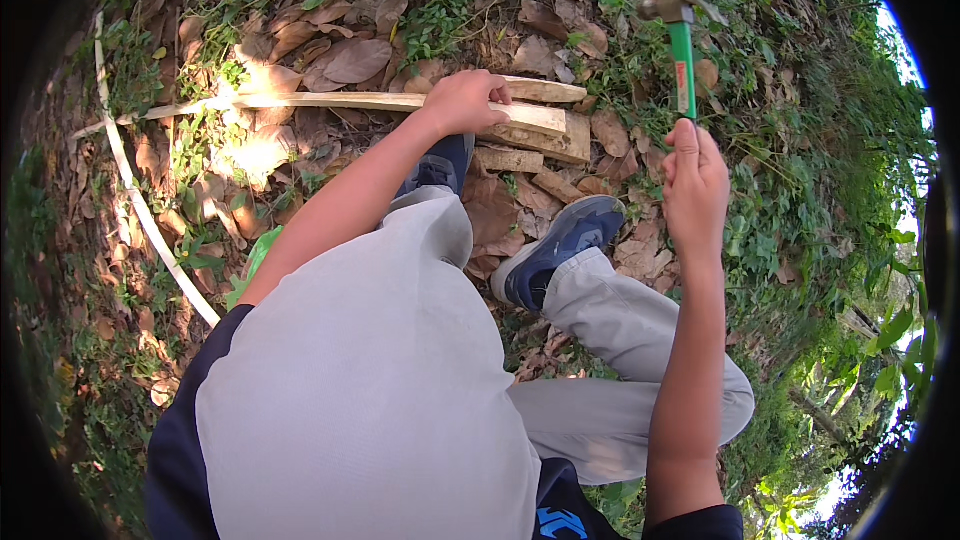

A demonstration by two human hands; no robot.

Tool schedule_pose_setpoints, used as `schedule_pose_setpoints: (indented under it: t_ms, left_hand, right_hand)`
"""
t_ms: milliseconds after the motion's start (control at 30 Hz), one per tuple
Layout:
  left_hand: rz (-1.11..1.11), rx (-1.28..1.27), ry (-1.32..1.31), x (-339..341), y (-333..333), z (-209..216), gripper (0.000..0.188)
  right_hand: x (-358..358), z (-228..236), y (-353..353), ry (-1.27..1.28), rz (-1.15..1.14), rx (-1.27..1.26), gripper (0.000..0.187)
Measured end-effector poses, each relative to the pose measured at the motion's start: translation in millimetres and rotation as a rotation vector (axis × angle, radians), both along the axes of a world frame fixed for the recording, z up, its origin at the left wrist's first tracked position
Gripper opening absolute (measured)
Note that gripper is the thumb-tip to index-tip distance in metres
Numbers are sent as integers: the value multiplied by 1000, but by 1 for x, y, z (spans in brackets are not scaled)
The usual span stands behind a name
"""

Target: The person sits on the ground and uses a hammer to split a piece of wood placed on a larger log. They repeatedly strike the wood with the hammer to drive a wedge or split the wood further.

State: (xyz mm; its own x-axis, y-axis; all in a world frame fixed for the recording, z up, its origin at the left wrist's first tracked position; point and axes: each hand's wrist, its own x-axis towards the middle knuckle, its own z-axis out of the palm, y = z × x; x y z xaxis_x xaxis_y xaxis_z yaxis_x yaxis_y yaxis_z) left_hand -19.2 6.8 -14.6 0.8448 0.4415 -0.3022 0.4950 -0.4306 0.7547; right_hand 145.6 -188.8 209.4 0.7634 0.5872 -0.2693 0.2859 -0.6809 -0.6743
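My right hand (697, 180) is closed round the green handle of a claw hammer (683, 60). The hammer is raised upright, its metal head at the top, to the right of the wood. Over a long pale wooden strip (330, 100) my left hand (465, 103) is curled, gripping it near its right end. Whether a small thing is also pinched between those fingertips is hidden. Beneath and beside the strip's end lie short wooden blocks (562, 140), and another pale wood piece (545, 90) sits just beyond it.
Dry brown leaves (360, 60) and green plants (780, 150) cover the ground. A thin pale stick (150, 205) lies at the left, crossing the strip's far-left end. My blue shoes (565, 250) are close to the wood. Something bright green (262, 252) shows beside my left forearm.
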Motion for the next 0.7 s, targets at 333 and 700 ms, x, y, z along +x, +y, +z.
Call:
schedule_pose_setpoints:
  t_ms: [333, 700]
  left_hand:
    - [-3, 29, -7, 5, -2, 0, 35]
    - [-3, 13, 5, 2, -6, 1, 36]
  right_hand:
    - [-51, -138, -84, -136, 69, -240, 38]
    - [1, -9, -14, 3, -92, 97, 43]
